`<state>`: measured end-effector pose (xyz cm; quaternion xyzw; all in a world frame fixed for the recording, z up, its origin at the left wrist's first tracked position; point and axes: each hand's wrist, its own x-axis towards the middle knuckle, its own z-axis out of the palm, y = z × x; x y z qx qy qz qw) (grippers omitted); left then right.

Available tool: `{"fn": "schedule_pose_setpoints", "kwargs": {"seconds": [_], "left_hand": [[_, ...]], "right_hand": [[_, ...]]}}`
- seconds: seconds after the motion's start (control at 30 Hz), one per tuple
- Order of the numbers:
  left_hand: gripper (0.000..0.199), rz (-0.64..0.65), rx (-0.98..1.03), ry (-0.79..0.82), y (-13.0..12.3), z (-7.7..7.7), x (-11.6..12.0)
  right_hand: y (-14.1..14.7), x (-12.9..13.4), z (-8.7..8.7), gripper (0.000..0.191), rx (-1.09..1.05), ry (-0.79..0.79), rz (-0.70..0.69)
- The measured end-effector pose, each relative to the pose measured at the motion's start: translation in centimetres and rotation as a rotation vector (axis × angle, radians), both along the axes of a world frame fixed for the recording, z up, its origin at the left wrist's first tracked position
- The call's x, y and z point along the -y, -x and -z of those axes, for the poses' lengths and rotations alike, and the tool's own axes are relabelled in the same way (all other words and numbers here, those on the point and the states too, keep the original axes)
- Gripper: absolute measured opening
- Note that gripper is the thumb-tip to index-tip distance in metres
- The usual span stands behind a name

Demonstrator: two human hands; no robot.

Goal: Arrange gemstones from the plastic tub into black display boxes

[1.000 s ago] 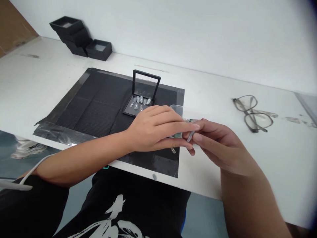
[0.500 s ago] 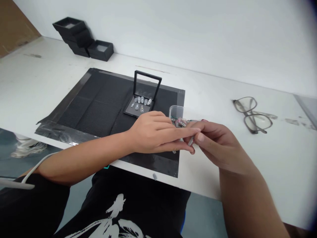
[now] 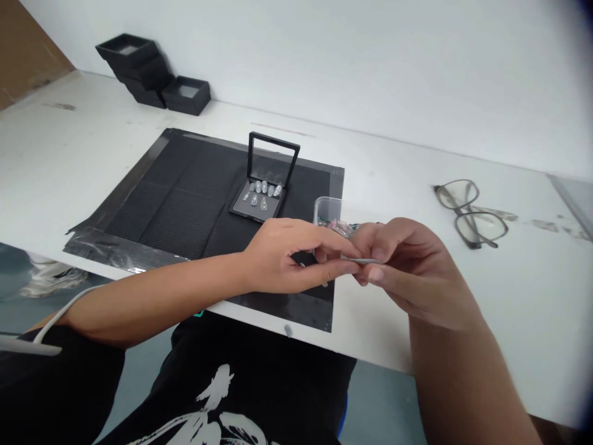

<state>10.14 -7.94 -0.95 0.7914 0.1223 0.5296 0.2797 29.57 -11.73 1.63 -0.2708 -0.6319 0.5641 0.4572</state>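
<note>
Both hands meet over the right edge of the black mat [image 3: 176, 198]. A thin pale grey strip [image 3: 364, 261], seen nearly edge-on, lies between their fingertips; its kind cannot be made out. My left hand [image 3: 296, 254] pinches its left end with thumb and fingers. At the other end, my right hand [image 3: 412, 266] has it between thumb and fingers. Behind them a clear plastic box [image 3: 327, 204] holds small shiny, colourful pieces, partly hidden by the hands. An open black display case [image 3: 237, 207] on the mat has pale decorated press-on nails [image 3: 264, 187] in two rows.
Several black boxes [image 3: 188, 96] are stacked at the back left by the wall. Eyeglasses [image 3: 477, 216] lie on the white table [image 3: 384, 334] at the right. A small grey piece [image 3: 288, 330] sits at the table's front edge.
The grey strip has turned from tilted to nearly level. My left fingers have moved from lying outstretched across my right fingertips to a pinch on the strip.
</note>
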Motion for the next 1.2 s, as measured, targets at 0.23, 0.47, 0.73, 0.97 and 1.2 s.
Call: {"fn": "schedule_pose_setpoints", "kwargs": {"seconds": [0.23,0.47,0.73,0.97,1.2], "left_hand": [[0.009,0.462,0.027,0.625,0.4,-0.3,0.3],[0.018,0.716,0.007,1.001,0.2,-0.2,0.3],[0.020,0.672,0.055,1.008,0.1,-0.8,0.3],[0.029,0.594,-0.015,1.049,0.1,-0.6,0.6],[0.037,0.269,0.050,0.815,0.6,-1.4,-0.5]], "right_hand": [[-0.4,0.3,-0.2,0.009,0.074,-0.112,-0.029],[-0.4,0.5,0.0,0.016,0.123,-0.099,-0.003],[0.3,1.3,0.2,0.036,0.211,-0.205,0.242],[0.6,1.3,0.0,0.033,0.246,-0.189,0.279],[-0.1,0.3,0.9,0.033,0.222,-0.188,0.391]]}}
